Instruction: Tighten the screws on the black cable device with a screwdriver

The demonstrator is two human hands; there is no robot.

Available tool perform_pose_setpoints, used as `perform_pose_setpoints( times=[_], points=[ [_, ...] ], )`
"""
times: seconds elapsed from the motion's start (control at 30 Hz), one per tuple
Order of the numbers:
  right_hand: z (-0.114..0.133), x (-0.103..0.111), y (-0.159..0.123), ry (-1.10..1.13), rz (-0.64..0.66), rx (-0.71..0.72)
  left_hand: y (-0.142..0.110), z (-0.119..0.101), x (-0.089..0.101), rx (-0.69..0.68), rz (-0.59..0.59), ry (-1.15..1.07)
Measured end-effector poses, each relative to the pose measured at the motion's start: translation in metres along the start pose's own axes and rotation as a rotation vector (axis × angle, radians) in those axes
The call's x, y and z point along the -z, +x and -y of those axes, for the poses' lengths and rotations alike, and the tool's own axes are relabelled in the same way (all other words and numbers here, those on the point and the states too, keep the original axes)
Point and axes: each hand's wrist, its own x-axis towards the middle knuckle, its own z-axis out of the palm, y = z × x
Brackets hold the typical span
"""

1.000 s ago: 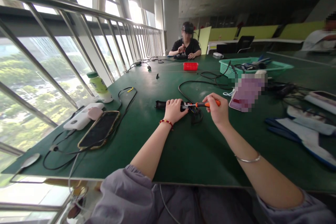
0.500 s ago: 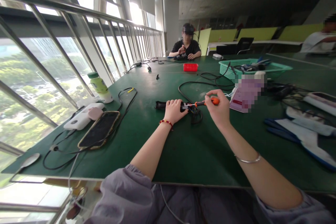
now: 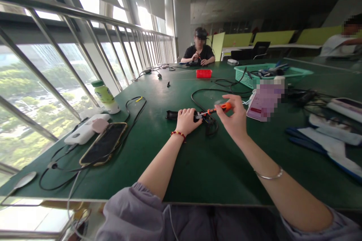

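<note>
Near the middle of the green table (image 3: 152, 158), my left hand (image 3: 185, 120) is wrapped over a black tube-shaped device (image 3: 171, 115), which lies flat. Its right end is open, with a small metal part and dark wires (image 3: 210, 124) showing. My right hand (image 3: 233, 115) pinches the orange and black handle of a screwdriver (image 3: 223, 108). The screwdriver's thin shaft points left to the metal part just beyond my left fingers; whether the tip sits in a screw is too small to tell.
A phone (image 3: 104, 144), a white power bank (image 3: 85, 130) and a green-capped bottle (image 3: 105, 98) stand or lie at left. Towards the back are a red tray (image 3: 204, 73) and a green basket (image 3: 243, 77). Gloves (image 3: 325, 141) and a pink phone (image 3: 263, 101) are at right. A person (image 3: 198, 51) sits opposite.
The handle end of the screwdriver has risen a little, and my right fingers have shifted their grip on it. My left hand stays on the black device. The camera view has shifted slightly.
</note>
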Motion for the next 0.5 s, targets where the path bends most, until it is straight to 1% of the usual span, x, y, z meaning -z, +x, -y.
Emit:
perform_pose_setpoints(
  times=[0.07,0.13,0.27,0.33,0.4,0.5],
  points=[
    [-0.0012,-0.0015,-0.0002,0.052,-0.017,0.074,0.0001,-0.0001,-0.0005,-0.001,-0.003,0.004],
    [-0.0015,-0.0017,-0.0001,0.047,-0.018,0.117,0.0002,-0.0002,-0.001,-0.003,-0.005,0.007],
    [0.0008,0.0013,-0.0003,-0.076,0.034,0.045,0.0001,-0.0002,-0.0014,0.006,-0.007,-0.003],
    [0.0013,0.002,-0.0009,-0.101,0.051,0.018,0.0001,-0.0002,-0.0012,0.005,-0.006,-0.01],
    [0.0003,0.0011,-0.0017,-0.09,0.029,0.035,0.0001,-0.0002,-0.0009,0.004,-0.008,-0.015],
    [-0.0027,-0.0016,-0.0024,-0.053,-0.012,0.126,0.0002,-0.0002,-0.0008,0.003,-0.011,-0.018]
  ],
)
